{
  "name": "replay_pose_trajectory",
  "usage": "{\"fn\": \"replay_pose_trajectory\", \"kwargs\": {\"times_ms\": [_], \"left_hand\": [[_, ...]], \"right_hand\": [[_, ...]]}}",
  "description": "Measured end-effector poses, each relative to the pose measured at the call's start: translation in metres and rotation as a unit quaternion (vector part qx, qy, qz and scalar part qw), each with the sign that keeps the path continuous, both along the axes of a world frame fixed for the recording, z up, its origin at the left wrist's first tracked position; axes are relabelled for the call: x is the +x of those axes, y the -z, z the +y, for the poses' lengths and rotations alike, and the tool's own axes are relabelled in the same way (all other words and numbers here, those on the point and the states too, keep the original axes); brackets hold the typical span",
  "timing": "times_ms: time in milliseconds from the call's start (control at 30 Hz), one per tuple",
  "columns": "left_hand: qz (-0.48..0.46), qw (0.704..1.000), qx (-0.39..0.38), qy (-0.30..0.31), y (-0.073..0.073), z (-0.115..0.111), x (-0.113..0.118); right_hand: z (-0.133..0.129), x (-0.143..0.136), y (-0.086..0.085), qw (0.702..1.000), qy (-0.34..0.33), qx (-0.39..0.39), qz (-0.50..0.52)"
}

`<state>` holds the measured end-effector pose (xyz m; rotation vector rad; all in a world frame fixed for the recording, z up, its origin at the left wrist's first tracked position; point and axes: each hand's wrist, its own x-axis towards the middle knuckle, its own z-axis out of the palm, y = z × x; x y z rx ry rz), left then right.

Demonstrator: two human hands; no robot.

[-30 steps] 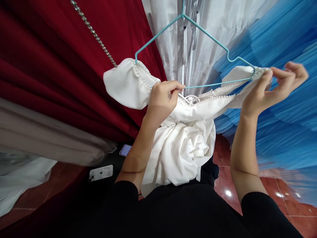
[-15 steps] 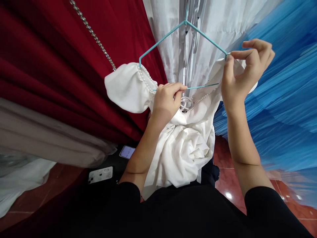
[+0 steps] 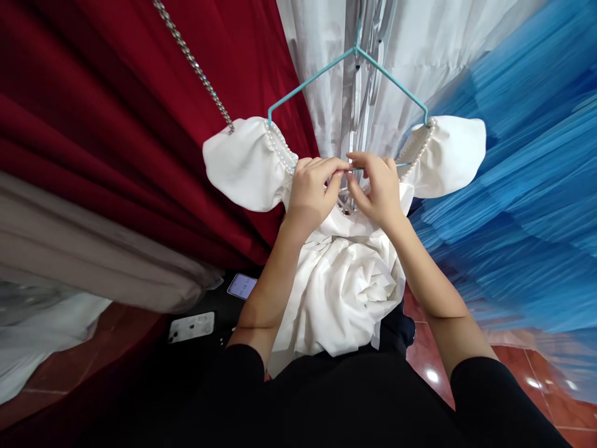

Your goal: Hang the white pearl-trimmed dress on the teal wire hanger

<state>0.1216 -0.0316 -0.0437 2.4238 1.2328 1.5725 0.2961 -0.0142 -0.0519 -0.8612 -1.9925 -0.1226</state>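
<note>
A light-blue wire hanger (image 3: 311, 79) carries a white dress (image 3: 347, 292) with pearl-edged puff sleeves, one sleeve at each end of the hanger. My left hand (image 3: 314, 190) is closed on the hanger's bottom bar, its thumb and fingers pinched at the middle. Right beside it, my right hand (image 3: 377, 190) has its fingers curled round the same bar, the fingertips of both hands almost meeting. The skirt lies bunched in soft folds below my hands. Part of the dress's neckline is hidden behind the fingers.
Red fabric (image 3: 224, 74) hangs on the left, with a beaded strap (image 3: 196, 65) in front of it. Blue tulle (image 3: 527, 186) fills the right side. White garments (image 3: 420, 37) hang behind the hanger. Two phones, one with a lit screen (image 3: 242, 285) and one face down (image 3: 191, 328), lie on a dark surface.
My right hand has left the right sleeve and hanger shoulder and come to the bottom bar beside my left hand. The right sleeve now spreads outward. My left hand has kept its hold.
</note>
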Motion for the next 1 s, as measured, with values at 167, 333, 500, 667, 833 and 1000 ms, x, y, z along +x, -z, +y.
{"fn": "replay_pose_trajectory", "kwargs": {"times_ms": [167,333,500,667,833,1000], "left_hand": [[-0.087,0.978,0.133,-0.134,0.010,0.013,-0.018],[-0.169,0.946,0.170,-0.218,0.001,0.036,-0.052],[-0.270,0.939,0.119,-0.177,-0.025,0.045,-0.084],[-0.342,0.914,0.106,-0.189,-0.013,0.040,-0.122],[-0.354,0.922,0.044,-0.149,0.033,0.024,-0.124],[-0.323,0.942,-0.047,-0.081,0.054,0.004,-0.092]], "right_hand": [[0.003,0.003,0.012,0.999,0.033,0.019,0.021],[-0.002,0.002,0.008,0.999,0.048,0.020,0.009],[-0.003,0.005,0.006,0.998,0.044,0.026,0.020],[-0.002,0.007,0.005,0.999,0.033,0.016,0.022],[0.000,0.008,0.005,0.999,0.037,0.001,0.027],[-0.006,0.004,0.004,0.999,-0.002,0.013,0.039]]}}
